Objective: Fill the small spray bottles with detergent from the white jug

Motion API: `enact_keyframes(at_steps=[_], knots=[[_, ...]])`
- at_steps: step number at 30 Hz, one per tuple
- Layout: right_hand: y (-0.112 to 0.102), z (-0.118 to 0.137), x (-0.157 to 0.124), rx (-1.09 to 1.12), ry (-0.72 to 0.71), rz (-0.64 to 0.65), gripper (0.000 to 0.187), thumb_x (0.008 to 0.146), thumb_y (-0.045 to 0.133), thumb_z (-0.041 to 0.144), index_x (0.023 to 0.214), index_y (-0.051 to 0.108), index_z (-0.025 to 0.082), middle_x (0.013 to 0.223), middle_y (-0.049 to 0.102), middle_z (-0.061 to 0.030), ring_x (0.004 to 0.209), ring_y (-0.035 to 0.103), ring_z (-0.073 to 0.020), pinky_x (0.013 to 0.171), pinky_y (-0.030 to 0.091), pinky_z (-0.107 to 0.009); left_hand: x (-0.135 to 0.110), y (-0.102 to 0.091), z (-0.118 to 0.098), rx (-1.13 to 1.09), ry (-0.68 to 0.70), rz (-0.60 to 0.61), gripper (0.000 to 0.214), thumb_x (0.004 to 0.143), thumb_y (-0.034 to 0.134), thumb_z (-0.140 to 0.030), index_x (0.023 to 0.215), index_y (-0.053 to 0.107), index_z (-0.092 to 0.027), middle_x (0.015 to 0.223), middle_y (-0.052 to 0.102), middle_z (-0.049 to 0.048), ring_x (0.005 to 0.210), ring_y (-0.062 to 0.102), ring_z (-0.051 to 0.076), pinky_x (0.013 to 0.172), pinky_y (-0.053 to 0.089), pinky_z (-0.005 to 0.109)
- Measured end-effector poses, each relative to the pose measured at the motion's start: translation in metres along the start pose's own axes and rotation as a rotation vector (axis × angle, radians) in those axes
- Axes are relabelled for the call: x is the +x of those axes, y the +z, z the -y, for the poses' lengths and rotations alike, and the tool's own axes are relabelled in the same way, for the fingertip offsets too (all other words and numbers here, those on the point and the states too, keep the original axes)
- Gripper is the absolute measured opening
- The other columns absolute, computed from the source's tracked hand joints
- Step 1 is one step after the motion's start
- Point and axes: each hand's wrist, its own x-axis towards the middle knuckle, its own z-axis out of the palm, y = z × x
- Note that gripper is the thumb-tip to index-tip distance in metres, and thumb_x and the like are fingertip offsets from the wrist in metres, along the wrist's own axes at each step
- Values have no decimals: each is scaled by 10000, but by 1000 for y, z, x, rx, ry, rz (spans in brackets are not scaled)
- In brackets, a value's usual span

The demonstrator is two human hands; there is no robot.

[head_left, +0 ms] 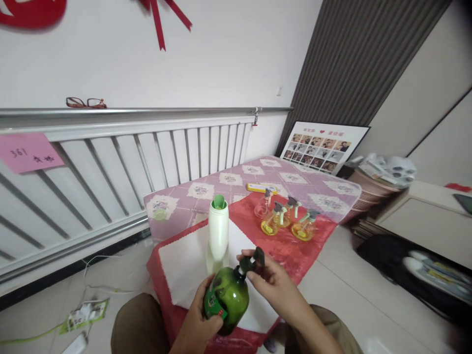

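While your left hand [199,317] was wrapped around the body of the green bottle [238,297], your right hand [275,280] had its thumb and fingers closed on the black pump head [254,260]. Taking that bottle as the dial's centre, with twelve pointing away from you, it sat over the near part of the white sheet [184,260], its neck tilted towards one o'clock. Whether the pump head was turning or firmly seated, you could not have told from this view.

Handling it well seemed to call for a firm left palm, since the rounded body looked smooth enough to slip, and for right-hand force along the neck's own line rather than sideways against the spout. A more upright bottle would probably have lowered the risk of spilling.

Just left of twelve stood the pale bottle [218,231], upright, with a green insert [219,201] in its mouth; because it was so near, your knuckles and elbows needed care. At one o'clock, the small pump bottles [269,226] stood on the red cloth [306,250], well apart from your hands.
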Motion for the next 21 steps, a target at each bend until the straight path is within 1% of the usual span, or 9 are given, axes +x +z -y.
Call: enact_keyframes(at_steps=[2,4,7,10,13,16,17,19,21], knots=[[4,-4,-3,5,30,72,438,806,633,441,1180,605,215,1128,696,-107,963,650,-248,908,490,-470,0,1,-1,-15,16,-5,832,569,693,-238,1346,399,-206,1197,613,102,953,621,238,841,482,336],[6,-6,-5,17,49,100,467,812,625,456,1206,598,207,1148,691,-118,989,645,-260,927,478,-491,0,0,-1,-2,20,5,829,574,676,-220,1348,382,-200,1200,612,98,906,625,208,805,483,309],[4,-9,-6,11,51,101,458,802,641,448,1193,608,211,1146,694,-112,1035,633,-268,944,467,-488,-1,-2,2,37,17,12,837,582,658,-207,1360,348,-192,1213,609,104,906,631,204,793,486,297],[2,-12,-6,-29,32,72,373,774,677,395,1107,641,229,1069,716,-76,998,643,-253,930,474,-449,-2,-2,9,108,63,-23,865,572,668,-200,1365,321,-190,1276,567,125,982,623,236,840,490,322],[3,-14,-4,-68,9,29,319,724,719,362,1010,656,237,982,720,-44,945,646,-241,887,483,-396,-3,0,18,208,162,-123,908,507,692,-128,1347,354,-195,1361,486,133,1147,547,288,945,455,351],[7,-12,-4,-131,3,-16,275,651,757,347,867,638,225,838,692,-12,837,635,-226,781,490,-342,-2,2,25,320,313,-222,913,422,695,-29,1286,458,-202,1379,450,111,1290,413,326,1082,347,383],[9,-10,-4,-167,12,-39,268,632,761,341,826,619,222,799,676,-3,804,625,-220,749,484,-332,-2,3,27,346,359,-237,910,406,692,-7,1269,482,-204,1376,447,106,1306,389,333,1106,319,393],[12,-7,-5,-240,46,-81,267,609,755,333,774,578,221,750,647,8,756,604,-213,710,471,-326,-1,4,29,378,418,-249,911,396,683,21,1258,498,-208,1364,448,104,1307,385,337,1118,305,406],[13,-3,-7,-247,71,-75,273,603,737,321,791,564,222,767,643,4,758,601,-215,720,473,-339,0,4,31,392,443,-249,919,394,672,34,1262,490,-209,1359,442,106,1301,391,336,1113,313,404]])
